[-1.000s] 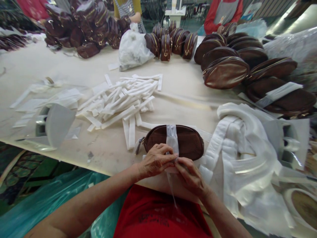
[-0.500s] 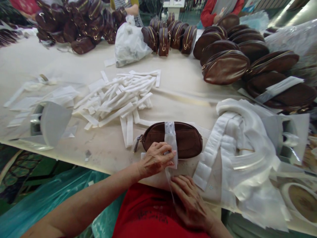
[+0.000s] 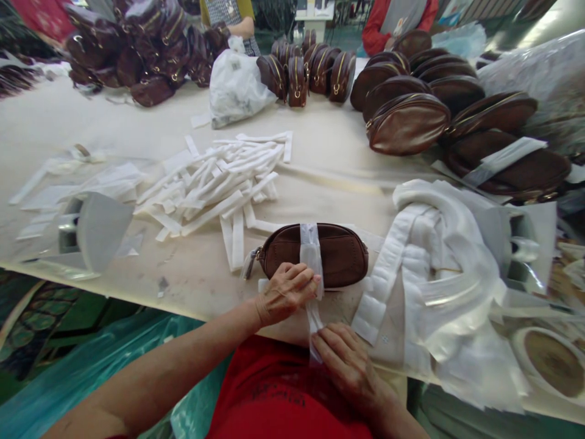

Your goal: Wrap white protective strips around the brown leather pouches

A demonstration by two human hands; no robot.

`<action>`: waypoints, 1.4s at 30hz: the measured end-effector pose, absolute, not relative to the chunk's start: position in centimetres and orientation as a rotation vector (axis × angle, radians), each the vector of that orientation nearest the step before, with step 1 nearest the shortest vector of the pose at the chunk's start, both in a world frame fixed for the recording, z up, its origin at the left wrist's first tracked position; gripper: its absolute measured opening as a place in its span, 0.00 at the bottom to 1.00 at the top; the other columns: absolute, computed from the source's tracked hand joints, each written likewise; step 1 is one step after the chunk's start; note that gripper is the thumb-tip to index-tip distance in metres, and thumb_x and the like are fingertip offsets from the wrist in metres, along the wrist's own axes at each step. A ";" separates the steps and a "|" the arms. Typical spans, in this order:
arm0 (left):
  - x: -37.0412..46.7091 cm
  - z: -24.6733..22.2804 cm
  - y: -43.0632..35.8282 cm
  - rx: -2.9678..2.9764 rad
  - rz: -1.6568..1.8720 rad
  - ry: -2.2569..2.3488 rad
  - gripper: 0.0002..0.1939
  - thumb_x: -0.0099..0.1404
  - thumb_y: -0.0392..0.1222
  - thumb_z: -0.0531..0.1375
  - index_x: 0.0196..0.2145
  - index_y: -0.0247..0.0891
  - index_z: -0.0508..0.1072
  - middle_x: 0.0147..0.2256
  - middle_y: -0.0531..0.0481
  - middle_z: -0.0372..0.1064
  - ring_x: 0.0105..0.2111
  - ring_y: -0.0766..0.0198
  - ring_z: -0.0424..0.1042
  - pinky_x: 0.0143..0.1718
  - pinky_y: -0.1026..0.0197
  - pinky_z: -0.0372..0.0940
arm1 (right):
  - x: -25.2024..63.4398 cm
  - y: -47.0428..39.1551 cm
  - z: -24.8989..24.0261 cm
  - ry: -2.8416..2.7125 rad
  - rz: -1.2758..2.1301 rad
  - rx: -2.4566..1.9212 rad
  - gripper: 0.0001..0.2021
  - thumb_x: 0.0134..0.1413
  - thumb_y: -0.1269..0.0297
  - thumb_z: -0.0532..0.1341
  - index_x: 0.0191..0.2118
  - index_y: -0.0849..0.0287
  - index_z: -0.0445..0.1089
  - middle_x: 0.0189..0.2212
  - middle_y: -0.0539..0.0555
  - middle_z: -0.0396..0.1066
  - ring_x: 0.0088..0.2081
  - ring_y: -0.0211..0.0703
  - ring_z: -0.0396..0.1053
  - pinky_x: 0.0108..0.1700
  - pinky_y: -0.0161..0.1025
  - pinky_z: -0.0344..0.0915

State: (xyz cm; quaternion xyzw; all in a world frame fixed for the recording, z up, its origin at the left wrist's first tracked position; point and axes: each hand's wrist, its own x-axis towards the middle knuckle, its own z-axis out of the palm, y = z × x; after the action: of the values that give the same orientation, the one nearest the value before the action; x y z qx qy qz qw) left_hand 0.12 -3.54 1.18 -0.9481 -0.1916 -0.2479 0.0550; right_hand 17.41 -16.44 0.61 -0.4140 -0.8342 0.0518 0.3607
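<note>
A dark brown oval pouch (image 3: 343,256) with a zipper pull at its left end lies near the table's front edge. Across its middle runs a translucent white plastic strip (image 3: 309,239). My left hand (image 3: 289,292) has curled fingers closed on that strip at the pouch's near side. Below it, by the table edge, my right hand (image 3: 345,360) pinches the strip's lower end, which stretches between both hands. The right thumb is mostly hidden.
White strips (image 3: 219,177) are heaped beyond the pouch; a roll of clear plastic film (image 3: 457,268) lies to the right. Tape dispensers (image 3: 86,225) stand at either side. Brown bags (image 3: 406,122) fill the back, near a white plastic bag (image 3: 240,85). Other people stand across the table.
The strip's lower part now shows more plainly, drawn out between my hands. My left hand has shifted slightly, while the pouch stays on the table.
</note>
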 end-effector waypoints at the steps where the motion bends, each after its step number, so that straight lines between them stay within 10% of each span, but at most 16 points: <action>1: 0.1 1.1 -3.5 -2.869 -0.749 -0.565 0.12 0.66 0.36 0.56 0.48 0.31 0.64 0.40 0.44 0.68 0.44 0.57 0.66 0.42 0.56 0.61 | 17.5 -16.5 1.0 -2.168 0.131 -1.067 0.15 0.63 0.74 0.46 0.43 0.66 0.69 0.35 0.58 0.72 0.40 0.44 0.67 0.45 0.43 0.65; 42: -0.8 -1.4 -4.4 -3.111 -0.786 -0.616 0.14 0.66 0.32 0.51 0.47 0.41 0.66 0.47 0.43 0.68 0.49 0.57 0.66 0.46 0.51 0.65 | 19.3 -7.3 6.9 -2.351 0.312 -0.729 0.13 0.62 0.74 0.47 0.41 0.63 0.68 0.36 0.57 0.73 0.42 0.43 0.68 0.48 0.44 0.64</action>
State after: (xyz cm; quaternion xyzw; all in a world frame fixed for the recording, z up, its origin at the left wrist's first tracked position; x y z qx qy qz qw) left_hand -0.77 -4.38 -1.40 -0.9502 -0.1883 -0.2401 -0.0629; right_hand 19.33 -7.34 6.93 -0.2780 -0.8963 0.1190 0.3244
